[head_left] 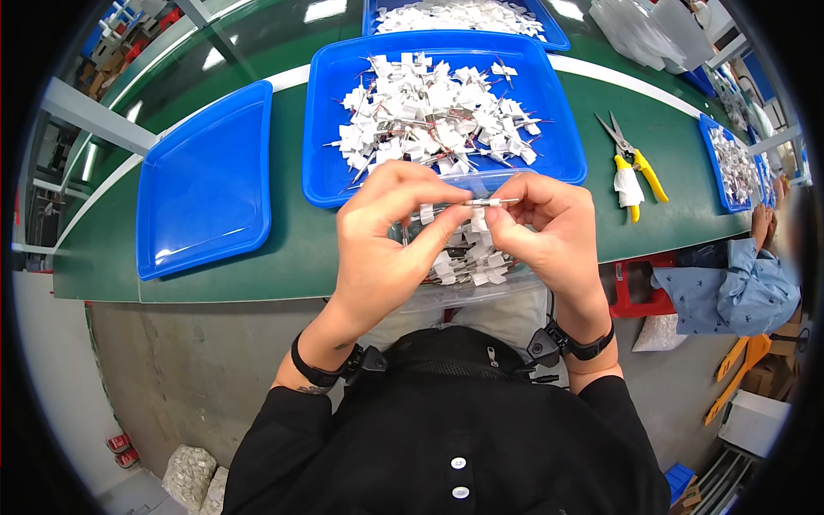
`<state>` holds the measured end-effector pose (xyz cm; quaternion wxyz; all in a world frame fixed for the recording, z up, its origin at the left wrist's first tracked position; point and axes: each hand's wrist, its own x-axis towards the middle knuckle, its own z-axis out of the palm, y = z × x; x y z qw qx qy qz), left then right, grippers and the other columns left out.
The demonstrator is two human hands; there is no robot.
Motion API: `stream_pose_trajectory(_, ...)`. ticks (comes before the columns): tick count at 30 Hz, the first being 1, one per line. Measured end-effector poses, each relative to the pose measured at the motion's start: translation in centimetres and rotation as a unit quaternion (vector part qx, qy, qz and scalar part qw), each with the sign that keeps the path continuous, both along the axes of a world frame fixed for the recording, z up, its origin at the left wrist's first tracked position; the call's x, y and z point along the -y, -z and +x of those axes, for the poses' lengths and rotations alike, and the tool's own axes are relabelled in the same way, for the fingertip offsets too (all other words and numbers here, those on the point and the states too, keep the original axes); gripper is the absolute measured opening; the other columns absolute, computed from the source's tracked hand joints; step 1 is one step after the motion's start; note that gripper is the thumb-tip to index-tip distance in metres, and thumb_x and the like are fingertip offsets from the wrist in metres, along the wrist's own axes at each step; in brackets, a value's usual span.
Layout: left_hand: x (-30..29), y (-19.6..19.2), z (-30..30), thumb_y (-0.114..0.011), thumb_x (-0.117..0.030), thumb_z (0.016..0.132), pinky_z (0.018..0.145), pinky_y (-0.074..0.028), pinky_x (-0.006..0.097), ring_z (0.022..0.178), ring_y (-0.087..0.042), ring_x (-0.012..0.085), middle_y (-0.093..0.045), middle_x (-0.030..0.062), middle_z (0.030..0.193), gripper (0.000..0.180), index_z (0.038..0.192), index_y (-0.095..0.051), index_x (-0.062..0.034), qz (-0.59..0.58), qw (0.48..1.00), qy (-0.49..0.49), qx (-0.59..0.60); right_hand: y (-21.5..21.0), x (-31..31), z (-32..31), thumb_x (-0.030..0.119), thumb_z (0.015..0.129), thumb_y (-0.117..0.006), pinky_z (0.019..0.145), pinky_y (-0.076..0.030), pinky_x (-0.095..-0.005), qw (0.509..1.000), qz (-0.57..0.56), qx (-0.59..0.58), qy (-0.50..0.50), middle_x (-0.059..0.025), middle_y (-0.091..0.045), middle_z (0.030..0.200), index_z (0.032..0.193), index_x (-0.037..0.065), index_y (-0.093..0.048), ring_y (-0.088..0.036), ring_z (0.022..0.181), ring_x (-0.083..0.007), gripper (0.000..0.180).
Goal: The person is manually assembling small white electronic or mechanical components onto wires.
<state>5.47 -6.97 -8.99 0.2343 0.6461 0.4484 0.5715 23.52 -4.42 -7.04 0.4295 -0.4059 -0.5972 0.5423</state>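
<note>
Both my hands meet over a clear plastic box (446, 298) at the table's near edge. My left hand (378, 236) pinches one end of a thin, silvery, rod-like part (492, 202) between thumb and fingers. The other end is pinched by my right hand (554, 227), so the part lies level between them. Its exact kind is too small to tell. Inside the box, partly covered by my hands, are several similar parts with white tabs (481, 268). Just beyond stands a blue tray (315, 176) heaped with more white-tabbed, wired parts (429, 112).
Another blue tray (204, 193) lies at the left on the green table (296, 266). Yellow-handled cutters (631, 163) rest to the right, one handle wrapped in white. Farther back is a tray of white pieces (463, 17). A co-worker in blue (730, 287) sits at the far right.
</note>
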Motion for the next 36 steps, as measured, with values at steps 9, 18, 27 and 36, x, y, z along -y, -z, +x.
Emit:
stream_pose_trajectory(9, 1.2, -0.8, 0.6, -0.076, 0.0, 0.074, 0.057, -0.045, 0.026, 0.07, -0.063, 0.0142, -0.071, 0.0066, 0.078, 0.009, 0.082, -0.074, -0.0032, -0.052, 0.998, 0.021, 0.001, 0.1, 1.0, -0.4, 0.0, 0.074, -0.074, 0.05, -0.041, -0.02, 0.977, 0.179, 0.093, 0.072, -0.0007, -0.061, 0.066, 0.074, -0.001, -0.065, -0.05, 0.055, -0.0025, 0.009)
stream_pose_trajectory(18, 1.6, -1.1, 1.1, -0.073, 0.006, 0.068, 0.054, -0.044, 0.025, 0.06, -0.056, 0.0139, -0.069, 0.0035, 0.072, 0.012, 0.075, -0.07, -0.003, 0.075, 0.986, -0.042, -0.141, -0.2, 1.5, -0.4, 0.002, 0.074, -0.075, 0.051, -0.044, -0.0193, 0.975, 0.168, 0.135, 0.048, -0.0019, -0.062, 0.066, 0.073, -0.002, -0.065, -0.055, 0.057, -0.0036, 0.011)
stream_pose_trajectory(27, 1.6, -0.9, 0.3, -0.072, 0.0, 0.071, 0.056, -0.044, 0.028, 0.057, -0.055, 0.0143, -0.067, 0.0039, 0.07, 0.007, 0.075, -0.067, -0.0028, -0.036, 0.997, 0.027, -0.06, -0.3, 1.3, 0.0, 0.002, 0.075, -0.074, 0.053, -0.047, -0.0199, 0.979, 0.15, 0.136, 0.017, -0.0032, -0.064, 0.067, 0.076, -0.002, -0.067, -0.057, 0.058, -0.0048, 0.008)
stream_pose_trajectory(36, 1.6, -0.5, 0.4, -0.072, -0.002, 0.073, 0.054, -0.044, 0.027, 0.058, -0.054, 0.0128, -0.067, 0.0032, 0.07, 0.006, 0.076, -0.068, -0.0024, -0.049, 0.997, 0.032, -0.053, -0.1, 1.5, -0.1, 0.001, 0.074, -0.074, 0.053, -0.047, -0.0219, 0.969, 0.19, 0.156, 0.008, -0.003, -0.062, 0.067, 0.075, -0.001, -0.066, -0.058, 0.057, -0.0077, 0.009)
